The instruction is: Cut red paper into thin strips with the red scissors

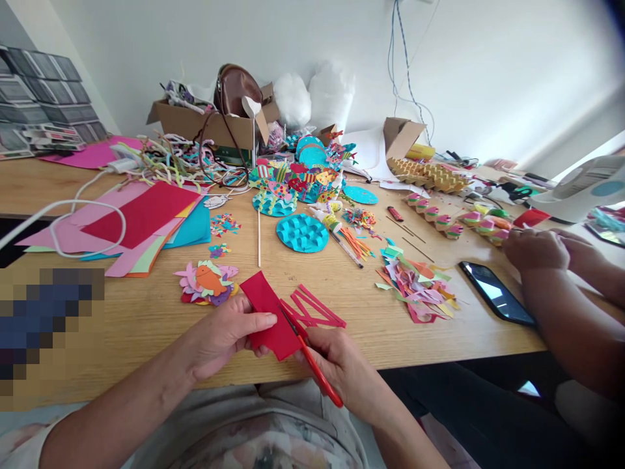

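Observation:
A piece of red paper [263, 293] is pinched in my left hand [224, 332], thumb on top and fingers beneath. My right hand [336, 358] grips red-handled scissors [317, 371], whose blades lie against the paper's right side. Thin red paper strips [319, 309] lie on the table just beyond the scissors. Left of my left hand is a small pile of colourful paper fish cutouts [209, 281]. A blue honeycomb paper disc [303, 233] lies further back, with a white stick [259, 238] to its left.
Coloured paper sheets [141, 215] and a white cable [63, 208] occupy the left. Paper scraps [420, 286] and a phone [495, 293] lie to the right, near another person's hands [537, 251]. Behind stand decorated blue paper pieces [276, 202] and a cardboard box [195, 127].

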Tool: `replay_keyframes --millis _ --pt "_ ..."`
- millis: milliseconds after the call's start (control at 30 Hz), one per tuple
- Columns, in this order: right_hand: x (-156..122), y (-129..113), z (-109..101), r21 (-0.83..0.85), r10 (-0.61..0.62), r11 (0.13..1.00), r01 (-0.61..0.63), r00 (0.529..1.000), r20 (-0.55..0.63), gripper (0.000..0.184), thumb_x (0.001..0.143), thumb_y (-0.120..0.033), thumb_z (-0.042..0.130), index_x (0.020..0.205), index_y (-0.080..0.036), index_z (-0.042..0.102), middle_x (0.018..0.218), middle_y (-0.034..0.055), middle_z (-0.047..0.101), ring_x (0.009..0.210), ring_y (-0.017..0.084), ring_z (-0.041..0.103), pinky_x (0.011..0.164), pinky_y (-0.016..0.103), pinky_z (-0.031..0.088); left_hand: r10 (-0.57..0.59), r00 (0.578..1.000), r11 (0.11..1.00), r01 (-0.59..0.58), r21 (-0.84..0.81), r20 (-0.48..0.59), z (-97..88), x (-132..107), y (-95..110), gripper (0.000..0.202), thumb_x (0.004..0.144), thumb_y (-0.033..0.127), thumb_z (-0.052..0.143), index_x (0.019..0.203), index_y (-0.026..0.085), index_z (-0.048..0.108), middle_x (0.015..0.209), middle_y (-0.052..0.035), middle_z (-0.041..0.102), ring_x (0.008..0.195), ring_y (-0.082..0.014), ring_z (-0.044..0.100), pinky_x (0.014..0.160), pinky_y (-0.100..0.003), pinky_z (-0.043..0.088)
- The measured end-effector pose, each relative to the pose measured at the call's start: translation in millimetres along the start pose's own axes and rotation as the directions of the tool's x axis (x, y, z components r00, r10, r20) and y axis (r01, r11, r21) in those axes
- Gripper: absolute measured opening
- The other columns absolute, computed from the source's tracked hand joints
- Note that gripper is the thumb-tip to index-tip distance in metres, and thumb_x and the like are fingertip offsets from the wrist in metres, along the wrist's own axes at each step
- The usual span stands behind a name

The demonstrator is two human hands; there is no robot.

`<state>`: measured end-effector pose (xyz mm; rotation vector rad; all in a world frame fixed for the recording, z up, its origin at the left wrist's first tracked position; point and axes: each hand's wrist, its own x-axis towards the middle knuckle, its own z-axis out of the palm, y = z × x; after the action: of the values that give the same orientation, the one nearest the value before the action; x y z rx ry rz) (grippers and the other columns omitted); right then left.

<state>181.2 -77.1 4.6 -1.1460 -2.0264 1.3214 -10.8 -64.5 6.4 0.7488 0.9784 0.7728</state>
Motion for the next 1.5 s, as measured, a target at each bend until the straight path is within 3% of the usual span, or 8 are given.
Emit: replay_keyframes --millis 233,367,667,1000,1200,1333,1433,1500 --pt "-0.3 -2.4 1.8 -0.076 0.036 0.996 -0.036 0.999 0.001 0.03 0.088 -0.037 0.043 0.072 -0.015 0.057 0.059 -0.0032 0.051 0.054 0.009 0.041 0.049 0.02 0.03 0.014 0.996 1.0 -0.012 -0.016 0.087 2.9 -2.0 -3.0 0.021 0.068 0.024 0.067 0.087 0.016 0.065 0.073 -0.0029 0.065 0.055 -0.0099 0.053 0.046 -0.019 0.042" --pt "0.5 -3.1 1.8 -0.05 0.05 0.997 -0.05 0.999 0.011 0.03 0.086 -0.038 0.046 0.069 -0.016 0.056 0.057 -0.0033 0.05 0.052 0.009 0.041 0.047 0.021 0.028 0.016 0.991 1.0 -0.014 -0.02 0.131 6.9 -2.7 -2.4 0.01 0.069 0.023 0.065 0.074 0.014 0.065 0.058 0.0003 0.059 0.046 -0.0073 0.047 0.044 -0.018 0.039" --pt "0.1 -0.8 5.6 0.071 0.077 0.994 -0.078 0.997 0.026 0.031 0.087 -0.039 0.045 0.068 -0.015 0.055 0.055 -0.0046 0.047 0.047 0.007 0.039 0.044 0.02 0.026 0.004 0.991 1.0 -0.002 -0.016 0.137 6.7 -3.4 -1.1 0.009 0.07 0.022 0.065 0.067 0.015 0.063 0.053 0.0021 0.057 0.046 -0.0073 0.045 0.043 -0.017 0.038" --pt "1.7 -0.9 6.4 0.081 0.086 0.993 -0.089 0.995 0.039 0.032 0.087 -0.041 0.045 0.071 -0.016 0.057 0.052 -0.0049 0.048 0.047 0.008 0.041 0.045 0.019 0.03 -0.012 0.991 0.998 0.019 -0.052 0.131 4.4 -3.8 -3.2 0.015 0.069 0.023 0.067 0.081 0.015 0.066 0.065 -0.0005 0.063 0.049 -0.0078 0.05 0.043 -0.017 0.038" --pt "-10.2 -0.5 -4.1 0.05 0.134 0.989 -0.14 0.985 0.107 0.031 0.084 -0.039 0.049 0.061 -0.018 0.047 0.052 -0.0048 0.044 0.048 0.008 0.039 0.043 0.019 0.03 -0.001 1.0 1.0 0.001 0.0 0.022 -0.1 -4.3 -0.1 0.021 0.066 0.026 0.07 0.085 0.016 0.066 0.072 -0.0025 0.067 0.056 -0.0107 0.055 0.046 -0.019 0.042" --pt "-28.8 10.7 -18.7 0.189 0.219 0.95 -0.25 0.961 0.17 0.035 0.082 -0.045 0.049 0.06 -0.019 0.042 0.051 -0.0051 0.04 0.044 0.007 0.036 0.04 0.019 0.028 0.043 0.998 0.998 -0.041 0.043 -0.052 -3.7 -5.7 6.1 0.016 0.064 0.028 0.071 0.072 0.016 0.067 0.064 -0.001 0.066 0.051 -0.0097 0.053 0.046 -0.019 0.042" --pt "-34.0 12.4 -22.5 0.343 0.189 0.92 -0.187 0.982 0.027 0.035 0.075 -0.05 0.056 0.066 -0.018 0.046 0.055 -0.0045 0.042 0.046 0.008 0.037 0.042 0.02 0.027 0.092 0.994 0.993 -0.088 0.084 -0.05 0.4 -5.7 7.6 0.017 0.063 0.029 0.072 0.065 0.013 0.066 0.058 -0.0011 0.065 0.047 -0.0087 0.05 0.045 -0.019 0.039" --pt "-29.4 6.1 -17.9 0.355 0.179 0.926 -0.129 0.977 -0.113 0.033 0.072 -0.048 0.06 0.071 -0.017 0.049 0.06 -0.0031 0.045 0.05 0.008 0.039 0.044 0.021 0.029 0.121 0.992 0.988 -0.116 0.102 -0.046 5.9 -4.8 5.7 0.017 0.063 0.029 0.071 0.067 0.013 0.066 0.059 -0.0007 0.065 0.047 -0.0085 0.049 0.044 -0.019 0.037"
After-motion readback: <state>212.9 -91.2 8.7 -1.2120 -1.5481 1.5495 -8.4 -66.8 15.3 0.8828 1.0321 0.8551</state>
